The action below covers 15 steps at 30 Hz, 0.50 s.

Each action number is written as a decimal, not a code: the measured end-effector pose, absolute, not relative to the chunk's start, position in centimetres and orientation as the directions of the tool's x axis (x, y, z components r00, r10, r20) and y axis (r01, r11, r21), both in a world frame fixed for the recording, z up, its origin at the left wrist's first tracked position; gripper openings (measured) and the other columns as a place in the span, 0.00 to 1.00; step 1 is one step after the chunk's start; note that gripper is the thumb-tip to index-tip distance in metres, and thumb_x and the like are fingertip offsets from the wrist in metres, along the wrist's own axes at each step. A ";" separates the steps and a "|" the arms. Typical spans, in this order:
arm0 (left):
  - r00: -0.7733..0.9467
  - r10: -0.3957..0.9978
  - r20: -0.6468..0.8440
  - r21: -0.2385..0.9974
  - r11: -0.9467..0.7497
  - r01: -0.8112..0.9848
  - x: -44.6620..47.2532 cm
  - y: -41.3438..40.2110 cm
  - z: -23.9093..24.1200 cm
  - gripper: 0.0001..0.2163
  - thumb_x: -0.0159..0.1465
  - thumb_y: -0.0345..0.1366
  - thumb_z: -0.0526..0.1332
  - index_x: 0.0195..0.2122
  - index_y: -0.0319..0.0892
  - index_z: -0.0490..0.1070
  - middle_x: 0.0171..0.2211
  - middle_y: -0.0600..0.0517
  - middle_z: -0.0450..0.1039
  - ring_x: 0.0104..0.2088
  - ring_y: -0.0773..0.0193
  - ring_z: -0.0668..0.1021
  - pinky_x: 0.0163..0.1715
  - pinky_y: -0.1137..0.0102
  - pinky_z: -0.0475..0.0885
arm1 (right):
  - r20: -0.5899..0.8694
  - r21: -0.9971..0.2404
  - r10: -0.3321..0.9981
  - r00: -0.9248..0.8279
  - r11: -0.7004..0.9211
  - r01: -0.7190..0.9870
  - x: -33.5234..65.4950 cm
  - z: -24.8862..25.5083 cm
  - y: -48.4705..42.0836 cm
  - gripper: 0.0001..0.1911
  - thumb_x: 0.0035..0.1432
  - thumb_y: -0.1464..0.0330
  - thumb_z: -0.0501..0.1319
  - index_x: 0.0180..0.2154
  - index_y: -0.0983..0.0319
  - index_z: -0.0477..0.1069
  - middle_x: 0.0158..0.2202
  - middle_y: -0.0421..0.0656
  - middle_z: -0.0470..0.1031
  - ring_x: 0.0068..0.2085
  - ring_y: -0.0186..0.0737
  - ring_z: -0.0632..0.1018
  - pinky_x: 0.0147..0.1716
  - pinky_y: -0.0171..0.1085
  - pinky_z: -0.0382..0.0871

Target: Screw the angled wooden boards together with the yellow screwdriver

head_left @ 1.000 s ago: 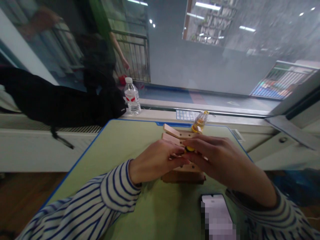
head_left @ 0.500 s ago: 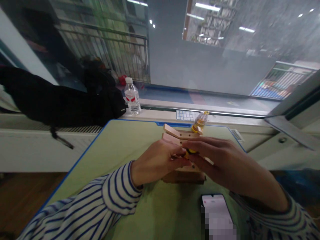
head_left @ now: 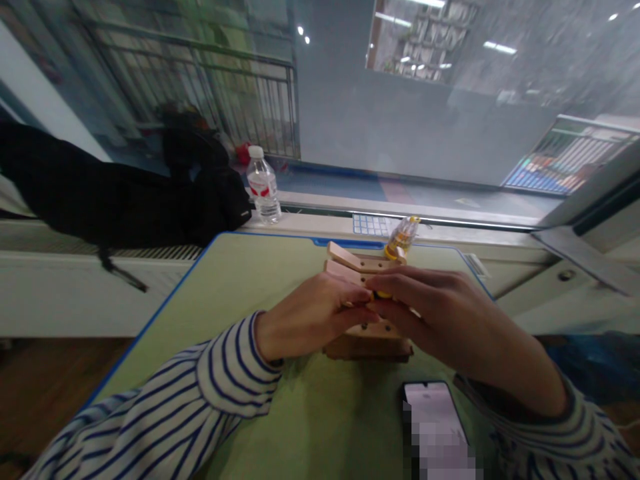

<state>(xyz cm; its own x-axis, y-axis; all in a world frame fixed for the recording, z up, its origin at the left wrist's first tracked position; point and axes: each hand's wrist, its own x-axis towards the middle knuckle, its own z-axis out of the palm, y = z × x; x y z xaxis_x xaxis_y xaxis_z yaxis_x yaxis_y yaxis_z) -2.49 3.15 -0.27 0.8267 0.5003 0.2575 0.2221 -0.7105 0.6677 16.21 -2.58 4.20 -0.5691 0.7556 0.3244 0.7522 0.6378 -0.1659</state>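
Observation:
A stack of pale wooden pieces (head_left: 356, 267) stands on a darker wooden base (head_left: 367, 349) in the middle of the green table (head_left: 250, 280). My left hand (head_left: 310, 317) is curled against the stack's left side, fingers pinched at its middle. My right hand (head_left: 440, 317) comes in from the right, its fingertips pinched on a small yellow part (head_left: 383, 294) that sits against the wood. The fingertips of both hands meet there. Striped sleeves cover both forearms.
A phone (head_left: 435, 427) lies on the table near my right wrist. On the window ledge stand a water bottle (head_left: 263, 185) and a small yellow-capped bottle (head_left: 401, 239). A black bag (head_left: 115, 200) lies along the ledge at left. A window fills the background.
Both hands stay on the wooden stack, with only small shifts of the fingers around the yellow part. The view has tilted slightly down. A person's reflection in the window has gone.

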 end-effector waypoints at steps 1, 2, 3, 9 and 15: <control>0.829 0.494 0.264 0.664 -0.716 0.215 -2.5 3.2 -0.2 0.16 0.67 0.43 0.50 0.35 0.37 0.73 0.34 0.50 0.73 0.37 0.67 0.74 0.37 0.74 0.65 | 0.320 -0.162 0.760 -0.566 0.632 0.758 16.2 4.2 -2.6 0.13 0.61 0.69 0.56 0.47 0.61 0.69 0.42 0.45 0.77 0.40 0.39 0.77 0.40 0.38 0.70; 0.831 0.486 0.269 0.660 -0.722 0.209 -2.5 3.2 -0.2 0.16 0.67 0.43 0.50 0.36 0.37 0.72 0.35 0.50 0.73 0.38 0.67 0.74 0.38 0.74 0.65 | 0.315 -0.158 0.763 -0.564 0.628 0.762 16.1 4.2 -2.6 0.12 0.61 0.68 0.56 0.47 0.61 0.70 0.42 0.45 0.77 0.40 0.39 0.77 0.39 0.38 0.70; 0.834 0.479 0.274 0.657 -0.727 0.201 -2.4 3.2 -0.2 0.16 0.67 0.42 0.49 0.36 0.37 0.72 0.35 0.50 0.73 0.38 0.66 0.73 0.38 0.74 0.65 | 0.310 -0.156 0.768 -0.561 0.623 0.767 16.1 4.2 -2.7 0.12 0.62 0.68 0.55 0.46 0.61 0.70 0.42 0.46 0.77 0.40 0.40 0.77 0.39 0.38 0.70; 0.827 0.488 0.278 0.638 -0.738 0.221 -2.4 3.0 -0.1 0.14 0.67 0.41 0.51 0.34 0.38 0.73 0.34 0.51 0.73 0.38 0.66 0.73 0.40 0.73 0.65 | 0.297 -0.152 0.771 -0.563 0.620 0.769 16.0 4.2 -2.8 0.13 0.63 0.66 0.53 0.46 0.61 0.70 0.42 0.45 0.76 0.41 0.40 0.77 0.40 0.39 0.69; 0.783 0.536 0.314 0.636 -0.731 0.246 -2.2 2.7 0.0 0.13 0.65 0.42 0.54 0.34 0.40 0.74 0.37 0.52 0.74 0.40 0.67 0.74 0.41 0.73 0.64 | 0.337 -0.102 0.742 -0.580 0.641 0.761 15.9 4.0 -2.7 0.13 0.63 0.66 0.53 0.47 0.62 0.69 0.44 0.46 0.76 0.41 0.41 0.77 0.40 0.40 0.70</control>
<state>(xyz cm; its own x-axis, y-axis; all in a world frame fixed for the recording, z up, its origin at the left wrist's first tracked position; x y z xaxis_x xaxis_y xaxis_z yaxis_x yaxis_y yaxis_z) -2.20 2.65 -0.02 0.7834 0.5363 0.3140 0.2457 -0.7315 0.6361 15.92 -2.74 4.00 -0.5798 0.7417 0.3373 0.7608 0.6410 -0.1017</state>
